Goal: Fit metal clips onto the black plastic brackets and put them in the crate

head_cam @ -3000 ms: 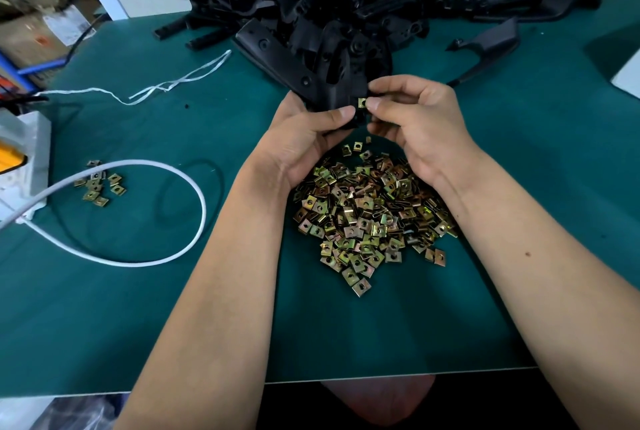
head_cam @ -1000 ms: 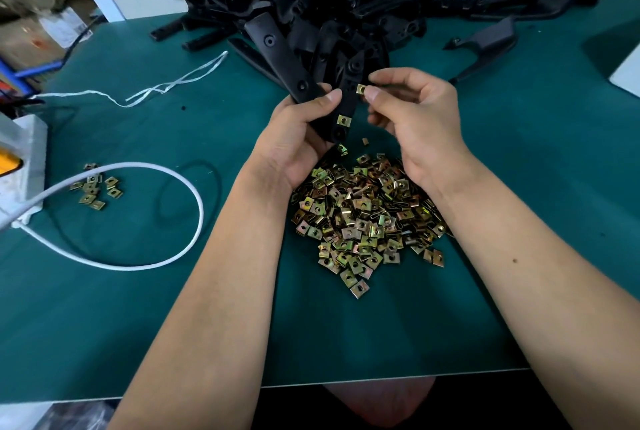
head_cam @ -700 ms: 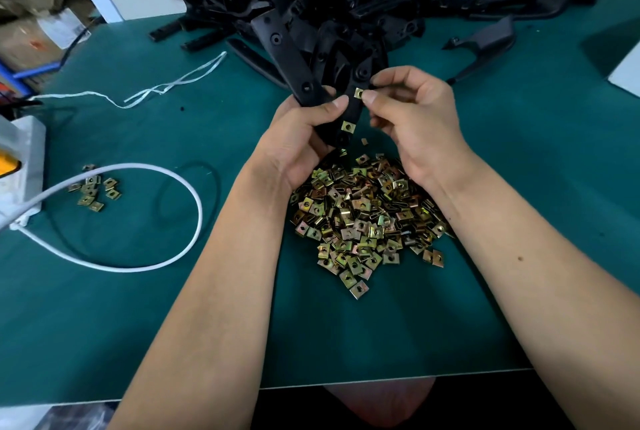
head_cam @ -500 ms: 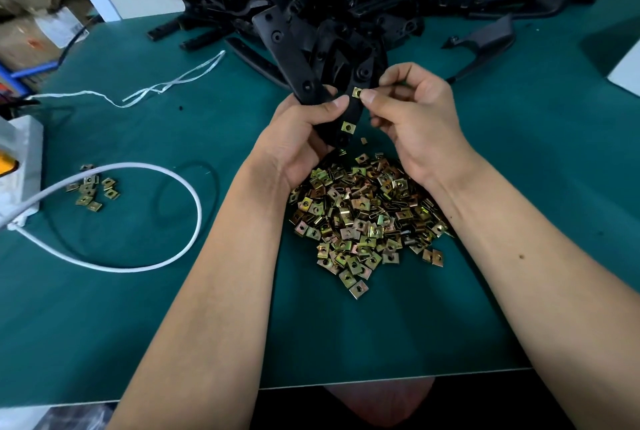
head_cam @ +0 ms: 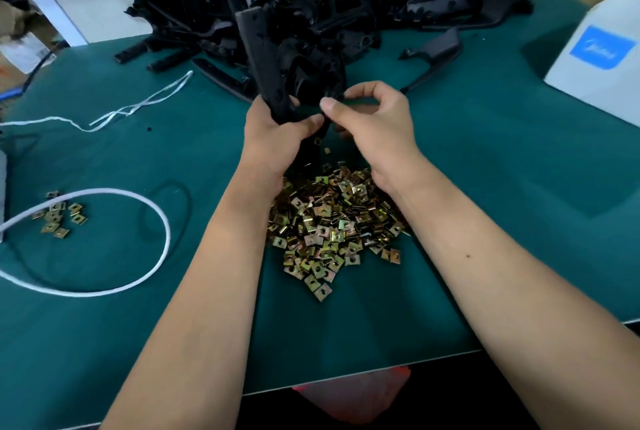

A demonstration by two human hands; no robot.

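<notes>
1. Your left hand (head_cam: 273, 138) grips a black bracket (head_cam: 266, 62), fingers and thumb curled round its near end; the bracket rises up and away from you, tilted a little to the left.
2. Your right hand (head_cam: 374, 124) is just right of the left, thumb and forefinger curled and pinched against the bracket's right side; whether a clip sits between them, I cannot tell.
3. One metal clip (head_cam: 317, 141) shows on the bracket just below your left thumb.
4. The loose clip pile (head_cam: 332, 221) lies on the green table (head_cam: 519, 187) between your forearms, near you.
5. The heap of unfitted brackets (head_cam: 346, 3) lies across the far side.
6. A small clip cluster (head_cam: 59, 216) lies at the left, touching a white cable loop (head_cam: 152, 215).
7. A white box (head_cam: 602, 59) stands far right.
</notes>
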